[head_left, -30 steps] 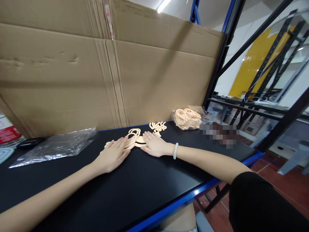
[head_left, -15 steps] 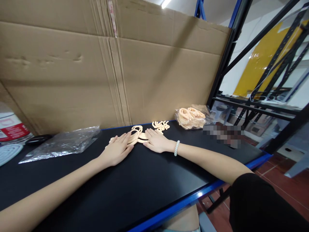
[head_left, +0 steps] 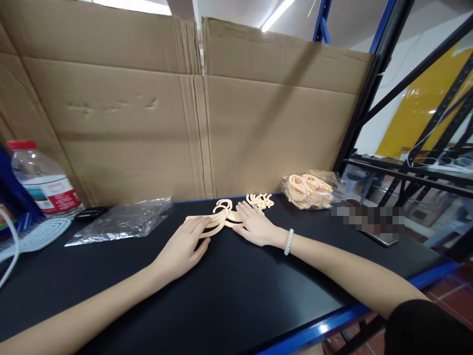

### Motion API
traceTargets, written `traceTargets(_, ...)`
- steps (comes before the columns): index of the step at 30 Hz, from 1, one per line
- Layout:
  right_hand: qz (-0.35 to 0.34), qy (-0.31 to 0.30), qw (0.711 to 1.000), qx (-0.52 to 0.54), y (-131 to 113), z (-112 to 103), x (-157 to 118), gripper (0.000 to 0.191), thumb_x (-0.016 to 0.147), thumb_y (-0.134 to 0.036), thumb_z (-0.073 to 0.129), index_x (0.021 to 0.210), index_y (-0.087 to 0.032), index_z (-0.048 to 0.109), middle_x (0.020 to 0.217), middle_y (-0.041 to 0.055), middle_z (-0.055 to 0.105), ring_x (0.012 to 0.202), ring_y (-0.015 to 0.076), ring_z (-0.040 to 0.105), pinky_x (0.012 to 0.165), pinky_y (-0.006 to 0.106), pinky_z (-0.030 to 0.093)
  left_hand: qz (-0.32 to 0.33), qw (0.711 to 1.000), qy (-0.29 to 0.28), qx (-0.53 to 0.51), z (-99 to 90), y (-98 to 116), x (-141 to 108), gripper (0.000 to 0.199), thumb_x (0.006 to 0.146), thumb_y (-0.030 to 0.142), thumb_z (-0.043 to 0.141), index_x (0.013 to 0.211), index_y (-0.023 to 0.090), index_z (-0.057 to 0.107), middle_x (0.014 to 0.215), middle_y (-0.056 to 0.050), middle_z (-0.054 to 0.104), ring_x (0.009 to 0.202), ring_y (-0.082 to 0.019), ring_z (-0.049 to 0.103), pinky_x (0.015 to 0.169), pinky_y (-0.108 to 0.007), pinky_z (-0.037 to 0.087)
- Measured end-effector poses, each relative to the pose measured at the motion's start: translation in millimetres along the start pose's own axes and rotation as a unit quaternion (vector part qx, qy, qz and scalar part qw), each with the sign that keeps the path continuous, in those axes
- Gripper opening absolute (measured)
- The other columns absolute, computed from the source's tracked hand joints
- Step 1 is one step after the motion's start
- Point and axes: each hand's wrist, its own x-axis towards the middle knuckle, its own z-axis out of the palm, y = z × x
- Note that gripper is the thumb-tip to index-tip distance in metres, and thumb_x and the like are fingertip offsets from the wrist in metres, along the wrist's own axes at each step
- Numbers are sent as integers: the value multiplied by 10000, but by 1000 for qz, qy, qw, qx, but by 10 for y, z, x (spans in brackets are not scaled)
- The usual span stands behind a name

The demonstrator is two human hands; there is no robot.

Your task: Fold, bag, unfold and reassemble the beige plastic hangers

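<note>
On the black table lies a cream-coloured piece of looped, curved strips (head_left: 222, 220), its outline partly covered by my hands. My left hand (head_left: 184, 245) rests on its left end, palm down, with the fingers stretched out. Flat on the right side of the piece is my right hand (head_left: 255, 224), fingers extended and a beaded bracelet (head_left: 288, 241) on its wrist. Just behind my right hand sits a small heap of short curved cream pieces (head_left: 261, 200). The undersides of both hands are hidden.
A clear bag of similar cream pieces (head_left: 308, 191) stands at the back right, near a blurred-out flat object (head_left: 382, 237). An empty plastic bag (head_left: 121, 222), a hairbrush (head_left: 40, 237), a black mouse (head_left: 90, 214) and a red-capped bottle (head_left: 48, 182) are leftward. Cardboard (head_left: 148, 123) walls the back.
The view has swung left and up, bringing the bottle and brush further into sight. My left hand has slid slightly back from the looped piece, showing more of it; the right stays flat.
</note>
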Motion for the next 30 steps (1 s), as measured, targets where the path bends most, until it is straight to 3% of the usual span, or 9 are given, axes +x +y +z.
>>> traceTargets(3, -9, 97, 995, 10, 139, -99, 20, 521, 961, -409, 322, 1362, -107, 462, 1398, 152, 480, 1329, 288, 367, 1105, 496, 245, 0, 1000, 13, -13, -46, 1, -22, 330, 868, 225, 464, 1188, 188, 535, 1214, -107, 631, 1133, -279, 572, 959, -457, 455)
traceTargets(5, 22, 162, 986, 37, 352, -174, 21, 408, 960, -343, 345, 1240, -164, 581, 1212, 122, 624, 1146, 264, 517, 1000, 468, 378, -5, 1000, 13, -8, -76, 3, -37, 288, 858, 213, 482, 1133, 202, 564, 1159, -88, 655, 1083, -274, 594, 926, -451, 463)
traceTargets(7, 44, 201, 977, 54, 614, -235, 1, 355, 947, -300, 380, 1133, -151, 643, 1083, 123, 670, 1030, 265, 550, 911, 453, 439, -13, 1000, 8, -4, -98, 2, -52, 253, 854, 203, 492, 1090, 211, 582, 1111, -74, 671, 1044, -269, 606, 893, -445, 468)
traceTargets(12, 28, 204, 976, 75, 1033, -240, -72, 273, 916, -268, 464, 1045, -151, 675, 995, 114, 697, 965, 255, 571, 883, 443, 461, -23, 1000, -5, -18, -100, -12, -70, 244, 852, 177, 505, 1083, 215, 574, 1100, -65, 664, 1032, -255, 597, 865, -422, 463)
traceTargets(21, -44, 169, 977, 123, 976, 7, -33, 282, 953, -276, 379, 1144, -216, 579, 1150, 105, 634, 1120, 236, 550, 977, 460, 446, -29, 999, -10, -34, -50, -30, -62, 165, 845, 168, 512, 1001, 208, 547, 1031, -56, 649, 985, -240, 586, 850, -408, 447)
traceTargets(25, -71, 154, 976, 134, 984, 27, -48, 249, 963, -278, 360, 1033, -228, 594, 1186, 81, 621, 1258, 241, 454, 1038, 481, 399, -18, 998, -18, -54, -41, -37, -70, 75, 857, 151, 474, 896, 206, 508, 1008, -59, 633, 964, -232, 580, 838, -399, 452)
traceTargets(30, -107, 143, 975, 129, 1003, 57, -44, 293, 967, -274, 355, 967, -242, 646, 1225, 55, 619, 1293, 240, 431, 1082, 507, 352, 9, 997, -43, -63, -31, -51, -78, 109, 891, 158, 441, 865, 211, 532, 1089, -65, 623, 1047, -239, 559, 888, -407, 442)
